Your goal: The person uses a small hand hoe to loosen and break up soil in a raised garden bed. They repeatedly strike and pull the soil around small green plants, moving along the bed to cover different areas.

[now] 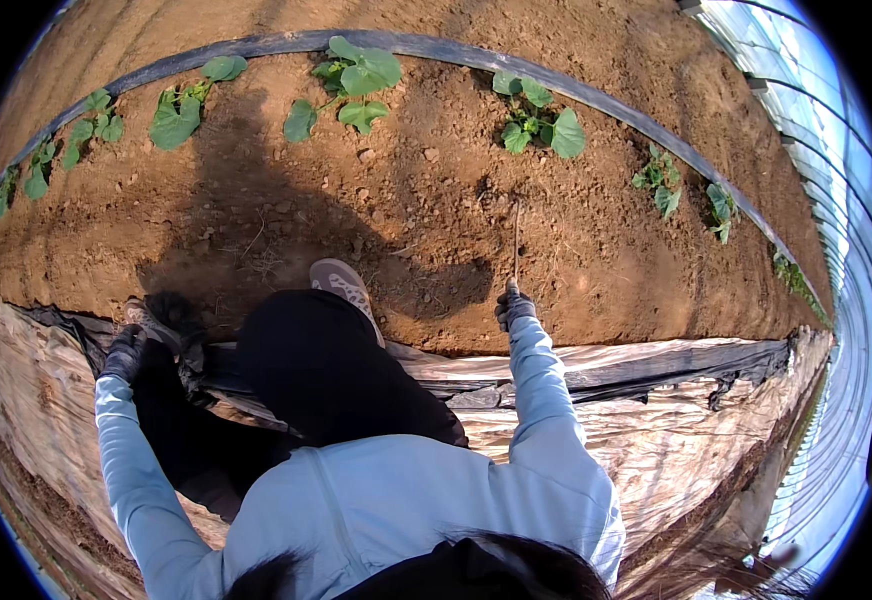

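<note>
My right hand [515,306], in a dark glove, is shut around the near end of a thin rod-like tool [516,236]. The rod points away from me over brown soil; its far end lies near a small dark disturbed patch, and I cannot make out a tool head. Beyond it grows a young leafy plant [537,124], melon- or cucumber-like. My left hand [125,351], also gloved, is low at the left, beside my left shoe [152,324] and crumpled black plastic film [181,330]. Whether its fingers hold anything is unclear.
A dark flat irrigation hose [451,51] curves behind a row of several young plants, including a larger one [365,71]. My right shoe [346,289] rests on the soil. Pale sheeting [668,442] covers the ground along the near side. A greenhouse wall [818,127] curves up at the right.
</note>
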The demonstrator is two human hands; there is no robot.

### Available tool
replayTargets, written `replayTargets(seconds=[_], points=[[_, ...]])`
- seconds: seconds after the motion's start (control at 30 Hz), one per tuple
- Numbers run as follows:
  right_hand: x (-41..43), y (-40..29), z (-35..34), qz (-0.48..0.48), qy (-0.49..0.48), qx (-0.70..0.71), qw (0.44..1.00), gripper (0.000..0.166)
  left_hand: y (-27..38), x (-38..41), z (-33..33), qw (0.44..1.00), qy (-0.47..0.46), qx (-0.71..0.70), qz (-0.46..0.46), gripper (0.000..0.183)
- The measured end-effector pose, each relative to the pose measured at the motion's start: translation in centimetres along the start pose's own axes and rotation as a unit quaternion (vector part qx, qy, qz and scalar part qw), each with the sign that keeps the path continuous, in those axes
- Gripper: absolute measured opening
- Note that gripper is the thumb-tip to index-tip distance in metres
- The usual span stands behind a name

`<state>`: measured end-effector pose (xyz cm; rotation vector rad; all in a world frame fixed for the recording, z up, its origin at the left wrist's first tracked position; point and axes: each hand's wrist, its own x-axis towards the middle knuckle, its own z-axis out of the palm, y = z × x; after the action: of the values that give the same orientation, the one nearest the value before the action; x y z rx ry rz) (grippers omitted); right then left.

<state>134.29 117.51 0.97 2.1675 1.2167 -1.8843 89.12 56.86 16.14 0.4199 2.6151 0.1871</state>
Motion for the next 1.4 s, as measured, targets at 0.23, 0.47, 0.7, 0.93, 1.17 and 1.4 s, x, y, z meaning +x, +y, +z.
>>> replayTargets(seconds=[0.23,0.47,0.7,0.93,1.17,1.4], points=[[-6.2,3.7,-1.6,-0.120,0.052,0.077,0.988,0.053,2.2,0.9,-0.2,0.999,-0.026,-0.021,0.043,0.027],[6.7,-10.7,-1.4,0.000,0.059,0.137,0.989,0.059,9.1,-1.4,-1.6,0.998,-0.065,0.006,0.021,0.030],[5.4,-8.3,4.2,0.044,-0.038,0.060,0.996,0.057,7.5,-1.3,-1.4,0.997,-0.044,0.050,0.040,0.032],[-7.2,3.1,2.3,-0.047,-0.041,0.033,0.998,0.054,5.6,-0.7,-0.6,0.998,-0.041,0.004,0.039,0.030],[-7.0,2.1,1.9,-0.164,-0.004,0.079,0.983,0.052,4.7,-0.8,-0.5,0.996,-0.039,0.054,0.057,0.039],[2.1,-10.3,6.9,0.012,-0.107,0.198,0.974,0.053,7.9,-1.9,-1.7,0.993,-0.097,0.057,0.047,0.050]])
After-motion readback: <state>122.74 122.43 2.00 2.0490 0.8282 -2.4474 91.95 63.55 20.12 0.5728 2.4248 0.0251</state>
